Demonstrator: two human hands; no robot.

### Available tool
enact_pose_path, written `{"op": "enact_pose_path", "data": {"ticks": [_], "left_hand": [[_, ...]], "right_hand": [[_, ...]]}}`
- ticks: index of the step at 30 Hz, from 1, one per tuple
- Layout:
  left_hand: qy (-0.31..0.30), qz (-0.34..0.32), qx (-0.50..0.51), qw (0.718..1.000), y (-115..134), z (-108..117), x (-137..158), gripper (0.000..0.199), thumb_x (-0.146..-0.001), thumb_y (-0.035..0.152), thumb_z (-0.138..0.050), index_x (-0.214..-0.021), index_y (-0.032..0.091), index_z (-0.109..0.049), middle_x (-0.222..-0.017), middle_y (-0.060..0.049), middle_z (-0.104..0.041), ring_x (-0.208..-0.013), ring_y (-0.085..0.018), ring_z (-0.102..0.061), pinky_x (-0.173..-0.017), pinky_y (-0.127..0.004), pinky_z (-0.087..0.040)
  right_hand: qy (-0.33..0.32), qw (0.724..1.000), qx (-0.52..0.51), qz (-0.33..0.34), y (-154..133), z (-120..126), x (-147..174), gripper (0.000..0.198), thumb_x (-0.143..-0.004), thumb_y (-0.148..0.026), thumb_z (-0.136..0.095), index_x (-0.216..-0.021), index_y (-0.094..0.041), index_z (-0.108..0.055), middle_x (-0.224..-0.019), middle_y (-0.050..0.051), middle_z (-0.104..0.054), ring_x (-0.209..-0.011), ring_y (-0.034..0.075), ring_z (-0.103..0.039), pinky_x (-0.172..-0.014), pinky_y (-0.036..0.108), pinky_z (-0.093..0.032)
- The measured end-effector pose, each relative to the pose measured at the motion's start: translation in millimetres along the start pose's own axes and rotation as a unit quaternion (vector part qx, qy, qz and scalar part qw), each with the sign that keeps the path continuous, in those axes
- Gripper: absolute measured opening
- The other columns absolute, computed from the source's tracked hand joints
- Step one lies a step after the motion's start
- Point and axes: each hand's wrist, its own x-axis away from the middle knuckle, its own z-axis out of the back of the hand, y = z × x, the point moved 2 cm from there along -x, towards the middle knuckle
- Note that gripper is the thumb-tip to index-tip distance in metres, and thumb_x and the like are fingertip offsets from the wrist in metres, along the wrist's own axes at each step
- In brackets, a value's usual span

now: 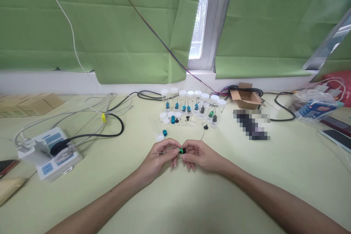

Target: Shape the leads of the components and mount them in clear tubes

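Observation:
Between my fingertips, just above the table, is a small green and black cylindrical part [182,150] with a thin metal rod sticking out to the left. My left hand [163,155] pinches its green end, and the rod runs across that palm. The fingers of my right hand [199,155] close on its black end. Beyond my hands lie a loose blue part [165,132], a white cap [160,137] and a black part with a bent rod [206,127]. Several clear tubes with white lids [190,102] stand in a row, holding similar blue, green and dark parts.
A power strip [59,153] with plugs and cables lies at left. An open cardboard box [245,98] stands behind at right, near a blurred dark object [251,124]. Farther right are a plastic bag [312,106] and a phone [337,139]. Yellowish boxes [30,105] sit back left.

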Motion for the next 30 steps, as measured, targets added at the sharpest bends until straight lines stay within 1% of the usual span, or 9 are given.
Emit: {"op": "enact_pose_path", "data": {"ticks": [6, 14, 19, 22, 25, 27, 30], "left_hand": [[-0.008, -0.006, -0.007, 1.000, -0.4, 0.6, -0.5, 0.015, -0.090, 0.031, -0.065, -0.097, 0.017, -0.067, -0.060, 0.001, -0.057, -0.057, -0.013, -0.055, -0.056, -0.026, -0.045], [-0.011, -0.015, -0.014, 1.000, 0.0, 0.9, -0.5, 0.014, -0.090, 0.029, -0.065, -0.097, 0.017, -0.066, -0.062, 0.001, -0.058, -0.058, -0.012, -0.056, -0.056, -0.025, -0.045], [-0.012, -0.017, -0.012, 1.000, -0.2, 1.1, -0.4, 0.015, -0.091, 0.029, -0.065, -0.097, 0.016, -0.067, -0.062, 0.001, -0.058, -0.057, -0.013, -0.056, -0.055, -0.025, -0.045], [-0.010, -0.016, -0.011, 1.000, -0.8, 1.4, -0.3, 0.015, -0.090, 0.029, -0.065, -0.097, 0.016, -0.067, -0.063, 0.000, -0.058, -0.058, -0.012, -0.056, -0.056, -0.025, -0.045], [-0.008, -0.011, -0.013, 1.000, -0.9, 1.4, 0.1, 0.015, -0.090, 0.030, -0.065, -0.097, 0.017, -0.066, -0.063, 0.001, -0.058, -0.058, -0.012, -0.056, -0.056, -0.025, -0.045], [-0.009, -0.007, -0.015, 1.000, -0.6, 1.1, 0.3, 0.015, -0.090, 0.030, -0.065, -0.097, 0.017, -0.066, -0.062, 0.001, -0.057, -0.058, -0.013, -0.055, -0.057, -0.026, -0.045], [-0.009, -0.003, -0.017, 1.000, -0.4, 0.8, 0.5, 0.016, -0.090, 0.031, -0.065, -0.097, 0.017, -0.066, -0.062, 0.001, -0.057, -0.058, -0.013, -0.055, -0.057, -0.026, -0.045]], "right_hand": [[-0.009, 1.000, 0.017, 0.010, 0.7, 0.2, 0.3, 0.028, -0.092, -0.043, -0.060, -0.087, -0.015, -0.062, -0.068, 0.000, -0.062, -0.054, 0.011, -0.058, -0.052, 0.023, -0.047], [-0.013, 0.999, 0.050, 0.003, -2.5, -0.4, 1.8, 0.038, -0.097, -0.046, -0.050, -0.081, -0.014, -0.062, -0.068, 0.001, -0.061, -0.053, 0.010, -0.058, -0.053, 0.023, -0.048], [-0.010, 0.998, 0.061, -0.004, -2.2, -0.1, 1.2, 0.043, -0.098, -0.049, -0.047, -0.077, -0.014, -0.061, -0.066, 0.001, -0.060, -0.052, 0.011, -0.058, -0.052, 0.024, -0.048], [-0.005, 0.999, 0.053, -0.008, -1.1, 0.0, -0.1, 0.043, -0.097, -0.051, -0.048, -0.078, -0.014, -0.060, -0.068, 0.002, -0.061, -0.052, 0.011, -0.058, -0.052, 0.024, -0.048], [0.003, 0.999, 0.031, -0.008, -1.4, -0.4, -0.2, 0.037, -0.093, -0.051, -0.055, -0.084, -0.015, -0.060, -0.070, 0.001, -0.062, -0.053, 0.011, -0.058, -0.052, 0.024, -0.048], [0.004, 1.000, 0.018, -0.008, -2.3, -0.7, 0.5, 0.033, -0.090, -0.049, -0.061, -0.090, -0.016, -0.060, -0.068, 0.000, -0.061, -0.054, 0.011, -0.058, -0.052, 0.024, -0.047], [0.001, 1.000, 0.012, -0.006, -3.1, -1.2, 1.7, 0.033, -0.087, -0.048, -0.065, -0.090, -0.016, -0.059, -0.066, -0.001, -0.061, -0.054, 0.011, -0.057, -0.052, 0.024, -0.047]]}}
